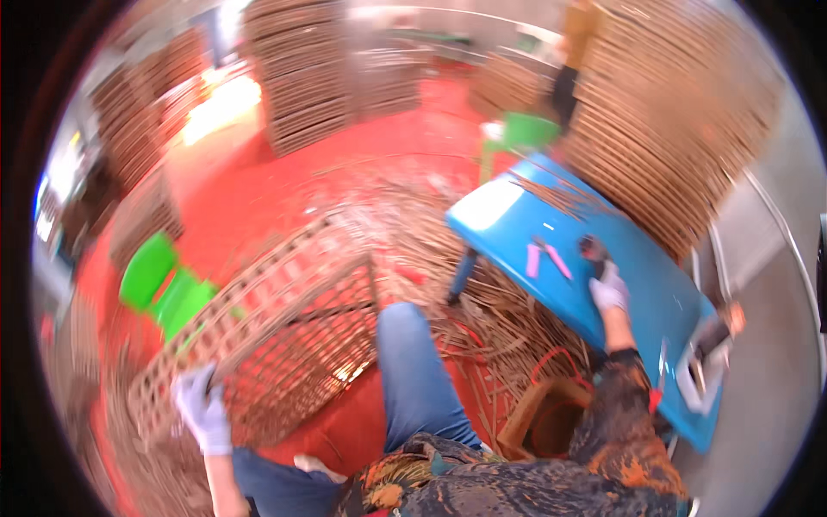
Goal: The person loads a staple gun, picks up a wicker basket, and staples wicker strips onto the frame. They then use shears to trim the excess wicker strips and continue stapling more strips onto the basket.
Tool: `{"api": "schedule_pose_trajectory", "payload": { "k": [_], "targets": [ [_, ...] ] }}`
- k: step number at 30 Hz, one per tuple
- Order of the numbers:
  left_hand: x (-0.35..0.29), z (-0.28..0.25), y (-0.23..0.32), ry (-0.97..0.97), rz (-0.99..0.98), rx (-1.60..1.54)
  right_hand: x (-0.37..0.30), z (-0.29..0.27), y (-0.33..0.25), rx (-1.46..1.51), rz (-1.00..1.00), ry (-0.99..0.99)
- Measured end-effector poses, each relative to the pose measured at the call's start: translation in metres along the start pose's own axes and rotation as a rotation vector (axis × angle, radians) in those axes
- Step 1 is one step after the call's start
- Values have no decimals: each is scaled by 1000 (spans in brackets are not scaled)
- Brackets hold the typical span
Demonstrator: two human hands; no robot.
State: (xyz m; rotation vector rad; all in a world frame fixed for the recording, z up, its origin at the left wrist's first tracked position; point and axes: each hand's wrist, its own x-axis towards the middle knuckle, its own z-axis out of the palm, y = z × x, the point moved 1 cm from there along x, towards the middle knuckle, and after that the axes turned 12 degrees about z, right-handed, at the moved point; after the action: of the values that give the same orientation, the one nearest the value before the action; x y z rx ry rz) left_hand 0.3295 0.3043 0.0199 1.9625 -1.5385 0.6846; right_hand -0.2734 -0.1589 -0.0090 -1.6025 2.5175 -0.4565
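Observation:
My left hand (203, 408), in a white glove, is closed on the near left corner of a brown woven lattice crate (301, 349). The crate leans tilted beside my knee, with its open grid side showing. To the right, my right hand (609, 289), also gloved, reaches over a blue table (508, 237). Its fingers close round a dark hand tool (594, 252), too blurred to name more exactly. Left of that tool lie pliers with pink handles (548, 258) on the tabletop.
Tall stacks of brown slatted panels (672, 112) stand behind the table, with another stack (297, 73) farther back. A green chair (168, 284) is at left. Loose brown strips (517, 336) litter the red floor. A white tray (699, 379) with tools sits on the table's near end.

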Motion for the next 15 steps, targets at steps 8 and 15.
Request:
{"api": "schedule_pose_trajectory", "payload": {
  "k": [8, 15],
  "targets": [
    [21, 2, -1, 35, 13, -57, -35, -146, -57, 1015, -338, -234],
    [10, 0, 7, 93, -30, -64, -157, -200, -209, 1205, -877, -315]
  ]
}}
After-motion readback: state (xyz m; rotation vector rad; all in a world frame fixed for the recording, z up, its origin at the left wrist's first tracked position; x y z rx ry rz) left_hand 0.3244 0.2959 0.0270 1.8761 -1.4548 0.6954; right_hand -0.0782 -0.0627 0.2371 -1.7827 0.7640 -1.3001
